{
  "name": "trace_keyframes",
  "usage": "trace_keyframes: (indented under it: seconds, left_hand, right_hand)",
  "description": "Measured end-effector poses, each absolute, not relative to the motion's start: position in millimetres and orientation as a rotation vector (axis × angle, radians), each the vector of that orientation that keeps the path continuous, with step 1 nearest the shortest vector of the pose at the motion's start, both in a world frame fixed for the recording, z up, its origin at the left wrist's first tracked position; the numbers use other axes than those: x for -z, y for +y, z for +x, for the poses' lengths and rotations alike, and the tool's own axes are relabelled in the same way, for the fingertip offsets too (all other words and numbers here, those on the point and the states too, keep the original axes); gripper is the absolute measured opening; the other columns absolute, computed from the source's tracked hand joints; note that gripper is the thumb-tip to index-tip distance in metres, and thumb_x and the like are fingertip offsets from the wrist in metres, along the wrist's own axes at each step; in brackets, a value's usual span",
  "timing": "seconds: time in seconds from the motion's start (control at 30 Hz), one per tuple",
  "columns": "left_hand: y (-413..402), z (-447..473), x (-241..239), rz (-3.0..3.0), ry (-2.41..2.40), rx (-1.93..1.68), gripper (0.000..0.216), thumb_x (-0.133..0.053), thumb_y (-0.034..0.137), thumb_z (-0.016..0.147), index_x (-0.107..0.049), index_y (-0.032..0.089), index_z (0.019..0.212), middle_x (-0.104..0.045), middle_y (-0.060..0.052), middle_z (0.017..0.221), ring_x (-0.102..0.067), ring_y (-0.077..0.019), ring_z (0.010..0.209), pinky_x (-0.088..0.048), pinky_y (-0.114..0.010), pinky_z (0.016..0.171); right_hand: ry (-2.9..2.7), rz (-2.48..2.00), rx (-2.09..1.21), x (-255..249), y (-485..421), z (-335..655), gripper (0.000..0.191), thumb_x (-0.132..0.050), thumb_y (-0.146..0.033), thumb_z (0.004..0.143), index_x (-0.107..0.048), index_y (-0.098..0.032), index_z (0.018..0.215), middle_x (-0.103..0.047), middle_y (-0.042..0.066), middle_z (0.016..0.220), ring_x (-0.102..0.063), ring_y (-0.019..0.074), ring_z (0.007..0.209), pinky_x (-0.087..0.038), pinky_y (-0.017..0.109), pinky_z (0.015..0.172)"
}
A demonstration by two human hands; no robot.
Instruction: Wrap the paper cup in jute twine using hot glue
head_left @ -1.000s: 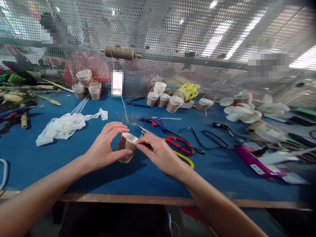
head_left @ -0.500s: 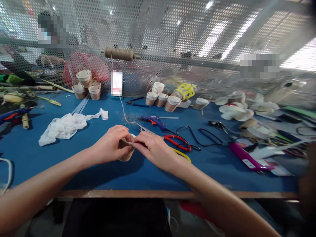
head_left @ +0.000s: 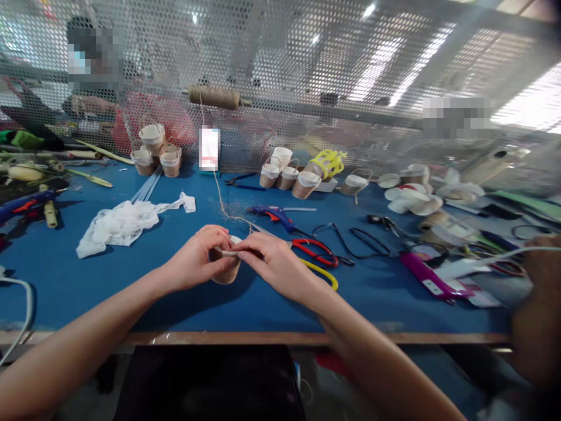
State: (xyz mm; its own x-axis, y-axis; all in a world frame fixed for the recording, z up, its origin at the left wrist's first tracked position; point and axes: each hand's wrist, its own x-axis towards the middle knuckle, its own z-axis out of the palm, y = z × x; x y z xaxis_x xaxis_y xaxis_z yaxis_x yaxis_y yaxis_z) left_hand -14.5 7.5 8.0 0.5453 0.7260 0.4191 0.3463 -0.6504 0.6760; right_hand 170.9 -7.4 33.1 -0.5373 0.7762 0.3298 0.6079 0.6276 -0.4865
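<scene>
Close to the table's front, a small brown pot [head_left: 227, 273] with a pale rim stands between my hands. My left hand [head_left: 197, 257] is closed round its left side, thumb in front and fingers at the rim. At the right of the rim, my right hand [head_left: 274, 260] pinches the edge; a thin strip or string may lie in its fingertips, too small to make out. Light twine [head_left: 220, 199] runs from a spool [head_left: 214, 96] on the mesh down to behind my right hand. Beside that hand lie scissors [head_left: 314, 251] with red and yellow handles.
Finished-looking little pots [head_left: 307, 182] with handles stand at the back, with more pots [head_left: 170, 162] at left. A blue glue gun [head_left: 274, 215], white cloth [head_left: 118, 231] and a purple tool [head_left: 432, 278] lie about. Another person's arm [head_left: 539, 292] is at the right edge.
The view has shifted slightly. Both hands stay at the pot's rim, with small finger movements; more of the pot's front shows. The other person's arm has come further in at right.
</scene>
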Motion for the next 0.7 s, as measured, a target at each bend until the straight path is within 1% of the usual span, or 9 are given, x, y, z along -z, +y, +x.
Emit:
trace_keyframes:
  seconds: [0.17,0.3,0.47,0.6,0.7]
  left_hand:
    - [7.4,-12.8,-9.2,2.274,0.871,-0.991,0.010,-0.057,0.026,0.078,-0.053,0.017,0.073,-0.063,-0.007,0.082,-0.053,-0.0213,0.099,-0.042,-0.041,0.090]
    - [5.3,-8.7,-10.4,2.269,0.918,-1.049,0.011,-0.057,0.025,0.077,-0.053,0.017,0.070,-0.063,-0.007,0.079,-0.055,-0.0212,0.096,-0.043,-0.041,0.089]
    - [1.1,-9.0,-12.5,2.304,0.977,-1.047,0.010,-0.056,0.021,0.077,-0.052,0.018,0.068,-0.063,-0.006,0.079,-0.054,-0.0231,0.098,-0.040,-0.045,0.091]
    - [-2.0,-10.6,-15.4,2.268,1.004,-0.957,0.006,-0.053,0.014,0.074,-0.051,0.017,0.069,-0.060,-0.009,0.091,-0.049,-0.0256,0.107,-0.040,-0.047,0.090]
    - [-4.8,-10.3,-18.7,2.220,0.976,-0.918,0.007,-0.052,0.011,0.072,-0.051,0.017,0.069,-0.059,-0.009,0.092,-0.047,-0.0262,0.110,-0.039,-0.047,0.091]
  right_hand:
    - [-2.323,-1.104,-0.393,-31.2,-6.2,169.7,0.014,-0.052,-0.011,0.083,-0.065,-0.014,0.087,-0.062,0.004,0.078,-0.057,0.0133,0.074,-0.044,0.026,0.069]
    - [-2.339,-1.100,-0.396,-29.8,-7.3,168.7,0.014,-0.051,-0.012,0.084,-0.066,-0.013,0.085,-0.061,0.004,0.075,-0.056,0.0137,0.072,-0.043,0.027,0.068]
    - [-2.375,-1.083,-0.430,-36.8,-8.5,168.1,0.015,-0.051,-0.014,0.084,-0.065,-0.016,0.083,-0.061,0.003,0.075,-0.056,0.0130,0.070,-0.044,0.027,0.068]
    - [-2.244,-1.232,-0.631,-54.6,15.2,171.5,0.016,-0.054,-0.016,0.080,-0.066,-0.017,0.091,-0.064,0.002,0.080,-0.055,0.0125,0.070,-0.044,0.027,0.069]
    - [-2.116,-1.379,-0.630,-63.0,58.5,167.9,0.013,-0.054,-0.020,0.082,-0.064,-0.015,0.088,-0.063,0.005,0.085,-0.056,0.0146,0.076,-0.044,0.030,0.074]
